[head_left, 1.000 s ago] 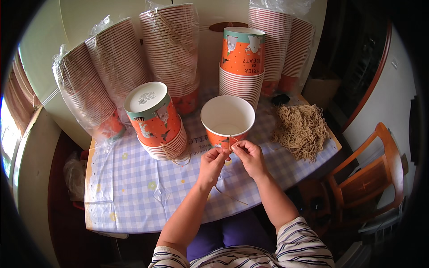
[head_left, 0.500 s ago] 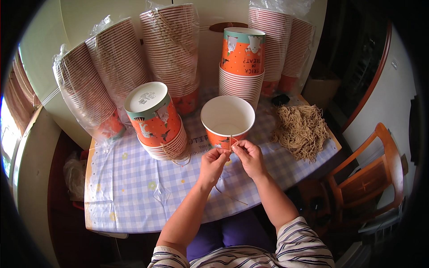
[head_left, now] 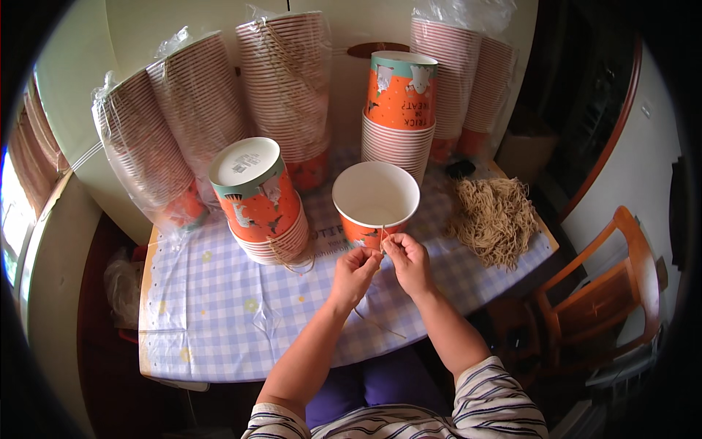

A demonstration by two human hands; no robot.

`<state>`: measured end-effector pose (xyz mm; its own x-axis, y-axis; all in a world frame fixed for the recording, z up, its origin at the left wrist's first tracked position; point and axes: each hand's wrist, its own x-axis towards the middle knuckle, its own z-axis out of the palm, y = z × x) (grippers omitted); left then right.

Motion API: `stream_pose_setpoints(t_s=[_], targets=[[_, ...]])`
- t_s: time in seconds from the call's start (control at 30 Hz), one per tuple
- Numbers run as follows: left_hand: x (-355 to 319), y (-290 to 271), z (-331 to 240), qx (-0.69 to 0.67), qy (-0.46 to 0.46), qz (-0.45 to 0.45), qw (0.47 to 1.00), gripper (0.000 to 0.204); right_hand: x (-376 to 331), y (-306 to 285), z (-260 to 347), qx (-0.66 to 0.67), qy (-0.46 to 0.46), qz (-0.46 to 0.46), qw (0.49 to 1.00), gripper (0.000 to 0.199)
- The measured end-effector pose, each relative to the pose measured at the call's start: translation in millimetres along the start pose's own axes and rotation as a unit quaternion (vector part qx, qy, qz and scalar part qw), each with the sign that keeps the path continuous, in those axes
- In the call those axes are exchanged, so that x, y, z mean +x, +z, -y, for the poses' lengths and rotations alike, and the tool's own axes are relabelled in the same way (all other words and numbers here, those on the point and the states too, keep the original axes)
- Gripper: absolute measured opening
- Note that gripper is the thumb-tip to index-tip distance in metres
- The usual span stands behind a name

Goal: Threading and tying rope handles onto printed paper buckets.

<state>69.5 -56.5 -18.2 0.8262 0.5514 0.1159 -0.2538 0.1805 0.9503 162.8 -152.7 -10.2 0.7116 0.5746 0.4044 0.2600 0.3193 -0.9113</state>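
Note:
An orange paper bucket point(head_left: 356, 231) with a white inside stands upright on the table in front of me. At its near side, my left hand point(head_left: 355, 272) and my right hand point(head_left: 406, 260) meet, fingertips almost touching. Both are closed in a pinch on a thin tan cord point(head_left: 377, 325). One part of it rises against the bucket's rim, and a loose tail hangs below my left hand onto the tablecloth. My fingers hide any knot or loop between them.
To the right lies a heap of tan cords point(head_left: 496, 223). An upside-down bucket stack with cord handles point(head_left: 256, 208) stands left; another upside-down stack point(head_left: 398, 139) is behind. Tall plastic-wrapped stacks point(head_left: 281, 88) line the back. A wooden chair point(head_left: 603, 300) is at right.
The view has shifted slightly, so everything sits a little lower and to the right. My hands stay pinched on the cord by the bucket, drawn slightly closer together.

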Motion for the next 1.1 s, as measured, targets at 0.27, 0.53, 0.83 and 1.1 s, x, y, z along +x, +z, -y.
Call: stream_pose_setpoints(t_s=[0.27, 0.53, 0.83, 1.1], targets=[[0.9, -6.0, 3.5, 0.041, -0.028, -0.017, 0.999, 0.012, 5.0, -11.2, -1.4, 0.089, 0.136, 0.018, 0.987, 0.013], [-1.6, -10.7, 0.4, 0.056, -0.081, -0.009, 0.995, 0.010, 2.4, -10.4, -3.4, 0.056, 0.135, 0.117, 0.982, 0.013], [-8.3, -6.6, -2.4, 0.178, -0.016, 0.025, 0.984, 0.013, 0.4, -1.9, -7.7, 0.092, 0.119, 0.032, 0.988, 0.009], [-17.9, 2.6, 0.3, 0.465, 0.138, 0.043, 0.874, 0.009, 11.7, 9.3, 17.0, 0.105, 0.104, -0.049, 0.988, 0.011]])
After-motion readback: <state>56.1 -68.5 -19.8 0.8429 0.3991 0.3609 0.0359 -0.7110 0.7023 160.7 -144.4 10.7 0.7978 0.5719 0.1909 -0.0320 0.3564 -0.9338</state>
